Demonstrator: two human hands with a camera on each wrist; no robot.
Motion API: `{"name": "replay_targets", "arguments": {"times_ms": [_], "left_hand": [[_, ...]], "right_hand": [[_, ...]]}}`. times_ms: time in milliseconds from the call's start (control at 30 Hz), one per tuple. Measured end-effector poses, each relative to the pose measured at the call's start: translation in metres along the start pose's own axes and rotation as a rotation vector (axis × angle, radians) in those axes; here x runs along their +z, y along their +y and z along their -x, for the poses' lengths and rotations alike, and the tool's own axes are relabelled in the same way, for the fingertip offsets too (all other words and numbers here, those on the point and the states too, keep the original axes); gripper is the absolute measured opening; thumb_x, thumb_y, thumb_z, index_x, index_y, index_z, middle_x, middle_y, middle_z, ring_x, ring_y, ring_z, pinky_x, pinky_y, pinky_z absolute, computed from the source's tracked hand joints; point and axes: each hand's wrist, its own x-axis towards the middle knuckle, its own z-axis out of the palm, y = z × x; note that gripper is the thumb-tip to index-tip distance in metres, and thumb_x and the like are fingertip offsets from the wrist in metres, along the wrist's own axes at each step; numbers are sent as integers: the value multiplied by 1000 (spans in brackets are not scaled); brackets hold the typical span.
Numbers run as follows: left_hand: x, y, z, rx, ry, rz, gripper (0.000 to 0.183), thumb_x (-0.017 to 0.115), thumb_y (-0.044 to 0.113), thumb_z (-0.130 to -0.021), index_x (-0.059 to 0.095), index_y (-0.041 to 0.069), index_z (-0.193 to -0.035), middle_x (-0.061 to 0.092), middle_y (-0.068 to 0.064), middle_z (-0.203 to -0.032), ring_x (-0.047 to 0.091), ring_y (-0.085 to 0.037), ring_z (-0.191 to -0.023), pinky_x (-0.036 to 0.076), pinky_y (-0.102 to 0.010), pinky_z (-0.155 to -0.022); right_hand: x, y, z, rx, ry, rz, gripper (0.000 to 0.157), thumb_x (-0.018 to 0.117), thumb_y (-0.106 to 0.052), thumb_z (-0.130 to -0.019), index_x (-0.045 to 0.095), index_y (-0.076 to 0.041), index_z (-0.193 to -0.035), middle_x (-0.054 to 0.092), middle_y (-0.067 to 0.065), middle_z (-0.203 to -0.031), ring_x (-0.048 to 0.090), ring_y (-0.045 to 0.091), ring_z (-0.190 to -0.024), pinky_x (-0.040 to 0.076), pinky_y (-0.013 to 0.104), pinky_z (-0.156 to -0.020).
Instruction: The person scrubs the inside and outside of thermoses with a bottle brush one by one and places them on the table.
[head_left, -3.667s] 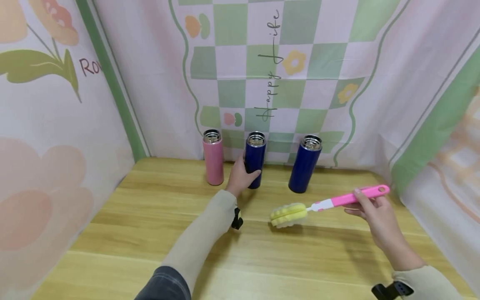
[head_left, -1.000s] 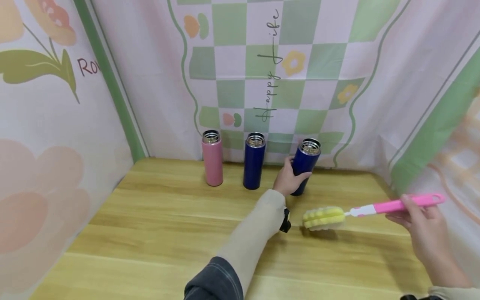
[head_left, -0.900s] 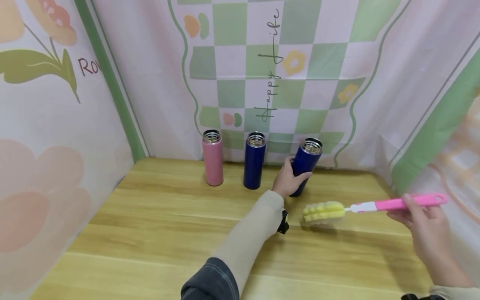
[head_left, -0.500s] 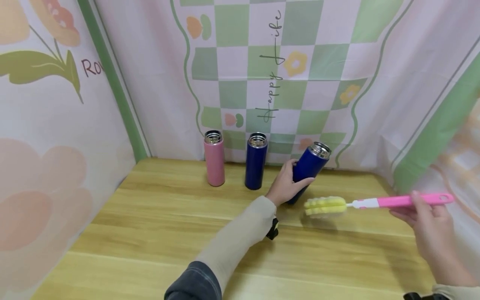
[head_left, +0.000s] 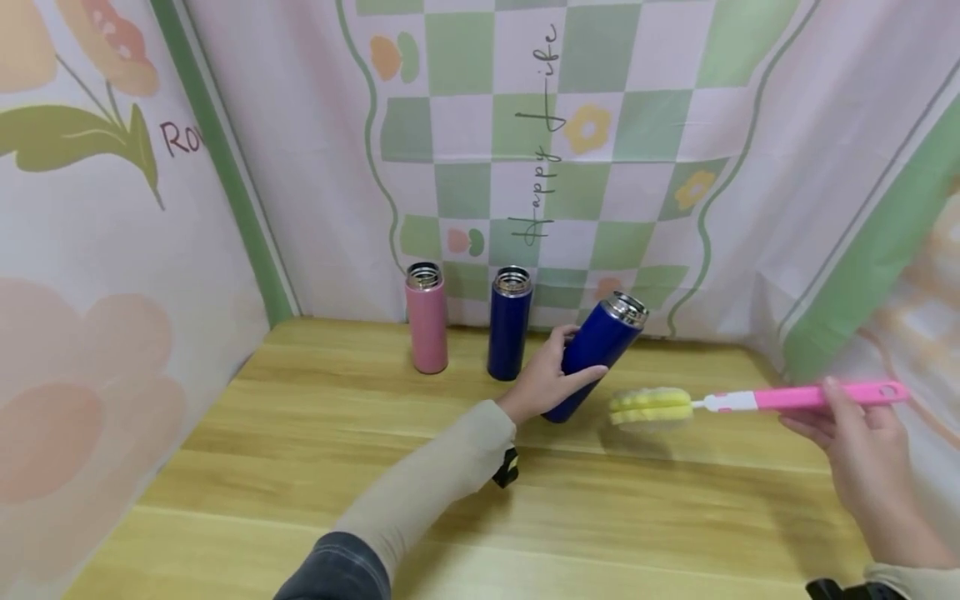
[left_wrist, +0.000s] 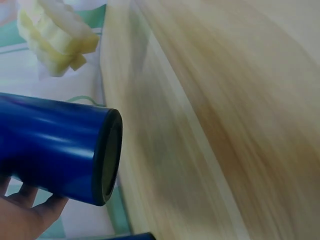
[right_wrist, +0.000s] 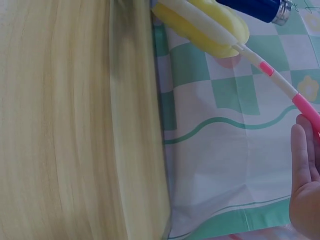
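My left hand (head_left: 543, 379) grips a dark blue bottle (head_left: 600, 346) around its body. The bottle has no lid, and its silver mouth tilts toward the right. Its black-edged base (left_wrist: 107, 157) hangs over the wooden table in the left wrist view. On the right, my right hand (head_left: 862, 450) holds a bottle brush (head_left: 795, 398) by its pink handle, thumb on top. The brush lies nearly level, its yellow and white sponge head (head_left: 651, 408) pointing left, just right of the tilted bottle's lower part.
A pink bottle (head_left: 429, 327) and a second dark blue bottle (head_left: 510, 333) stand upright and lidless near the back edge of the wooden table (head_left: 300, 467). Behind them hangs a checkered green and white curtain (head_left: 457, 125), with floral cloth (head_left: 90, 292) on the left side.
My left hand has gone from the middle blue bottle to the right one, lifted and tilted it, and brought it left and nearer. My right hand has shifted right with the brush.
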Motion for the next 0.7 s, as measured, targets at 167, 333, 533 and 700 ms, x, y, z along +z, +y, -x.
{"name": "replay_targets", "arguments": {"times_ms": [167,333,533,700], "left_hand": [[-17,1,14,42,-17,-28,79,67,54,-92,33,14,-151,54,-4,-135,59,-13,-112,53,-35,-87],[-36,-1,28,54,-33,-73,75,68,54,-91,36,19,-150,57,-4,-132,60,-13,-112,54,-34,-85],[-59,-7,47,18,-70,-100,73,67,57,-90,37,23,-148,56,-2,-133,60,-14,-111,53,-38,-87],[-75,-12,58,22,-94,-185,77,67,60,-89,38,21,-148,58,-3,-133,60,-16,-110,53,-41,-88]], "right_hand": [[0,-3,-2,-13,-25,-43,12,48,-2,-104,58,5,-104,73,19,-93,74,26,-82,57,35,-73],[3,-5,-3,-8,-41,-102,15,45,0,-105,59,5,-105,73,21,-94,74,28,-83,57,36,-74],[5,-5,-5,17,-73,-163,19,41,0,-106,59,6,-105,72,23,-96,74,30,-85,57,39,-75],[9,-6,-6,35,-88,-197,19,41,0,-106,59,6,-106,72,24,-96,73,31,-86,57,41,-75]]}}
